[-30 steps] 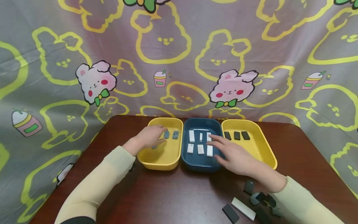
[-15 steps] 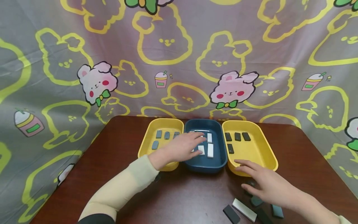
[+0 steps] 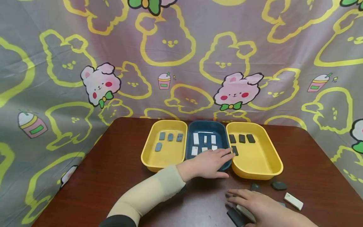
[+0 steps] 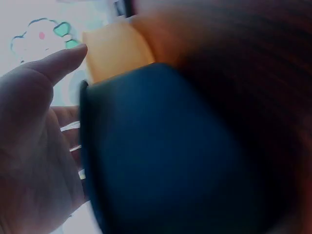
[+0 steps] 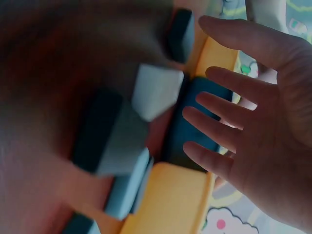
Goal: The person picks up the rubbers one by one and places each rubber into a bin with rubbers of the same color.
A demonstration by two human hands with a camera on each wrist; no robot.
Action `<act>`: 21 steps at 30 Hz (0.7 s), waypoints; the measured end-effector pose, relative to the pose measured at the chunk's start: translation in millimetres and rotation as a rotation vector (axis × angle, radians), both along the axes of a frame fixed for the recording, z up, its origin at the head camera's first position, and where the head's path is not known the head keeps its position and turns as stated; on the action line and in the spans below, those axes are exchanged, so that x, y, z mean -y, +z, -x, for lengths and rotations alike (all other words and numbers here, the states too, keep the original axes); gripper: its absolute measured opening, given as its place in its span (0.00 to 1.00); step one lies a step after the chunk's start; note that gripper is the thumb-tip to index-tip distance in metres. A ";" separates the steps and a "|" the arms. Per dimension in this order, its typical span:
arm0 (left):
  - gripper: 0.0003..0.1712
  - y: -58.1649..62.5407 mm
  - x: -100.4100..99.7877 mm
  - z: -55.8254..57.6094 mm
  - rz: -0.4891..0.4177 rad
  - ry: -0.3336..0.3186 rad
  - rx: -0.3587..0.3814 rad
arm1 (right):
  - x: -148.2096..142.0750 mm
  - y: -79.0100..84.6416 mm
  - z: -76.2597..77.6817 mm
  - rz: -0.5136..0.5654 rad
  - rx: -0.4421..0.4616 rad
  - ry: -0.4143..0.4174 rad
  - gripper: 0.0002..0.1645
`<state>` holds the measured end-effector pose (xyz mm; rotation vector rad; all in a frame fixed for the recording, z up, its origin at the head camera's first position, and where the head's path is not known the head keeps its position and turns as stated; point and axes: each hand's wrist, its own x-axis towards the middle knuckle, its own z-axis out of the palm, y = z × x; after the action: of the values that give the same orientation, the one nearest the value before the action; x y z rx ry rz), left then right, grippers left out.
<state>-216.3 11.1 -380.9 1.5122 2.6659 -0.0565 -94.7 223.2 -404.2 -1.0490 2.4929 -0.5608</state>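
My left hand (image 3: pixel 207 164) passes over the near end of the blue tray (image 3: pixel 208 126), palm down, fingers extended toward the right yellow tray (image 3: pixel 258 160) and holding nothing. My right hand (image 3: pixel 258 205) hovers low over loose blocks on the table, its fingers spread and relaxed in the right wrist view. Beneath its fingers lie a black block (image 3: pixel 234 218) and a long white block (image 3: pixel 245 212), partly hidden. A dark block (image 3: pixel 254 187), a dark rounded piece (image 3: pixel 279 185) and a white block (image 3: pixel 293 201) lie around that hand.
The left yellow tray (image 3: pixel 170 157) holds several blue-grey blocks (image 3: pixel 158 147). White blocks (image 3: pixel 196 138) stand in rows inside the blue tray, and black blocks (image 3: pixel 242 138) in the right yellow one. A patterned curtain (image 3: pixel 181 72) hangs behind the brown table (image 3: pixel 122 142).
My left hand has moved right, from the left yellow tray across the blue one. My right hand has drawn back from the blue tray to the loose blocks. A white block now shows farther right.
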 end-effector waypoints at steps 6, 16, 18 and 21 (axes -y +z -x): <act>0.50 -11.8 -10.2 -1.3 0.060 0.023 0.019 | 9.2 -14.3 4.1 0.017 -0.119 0.162 0.37; 0.51 -26.1 -11.4 -4.2 0.017 0.008 0.023 | 13.3 -15.2 9.0 0.022 -0.091 0.172 0.23; 0.50 -28.1 -11.9 -3.7 0.012 0.007 0.015 | 13.7 -14.6 9.3 0.024 -0.091 0.167 0.22; 0.50 -29.2 -12.9 -2.2 0.010 0.011 -0.007 | 14.0 -12.9 10.5 0.001 -0.081 0.148 0.23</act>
<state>-214.1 24.0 -410.1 1.4967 2.6751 -0.0753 -105.2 209.2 -417.1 -1.2670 2.4569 -0.4846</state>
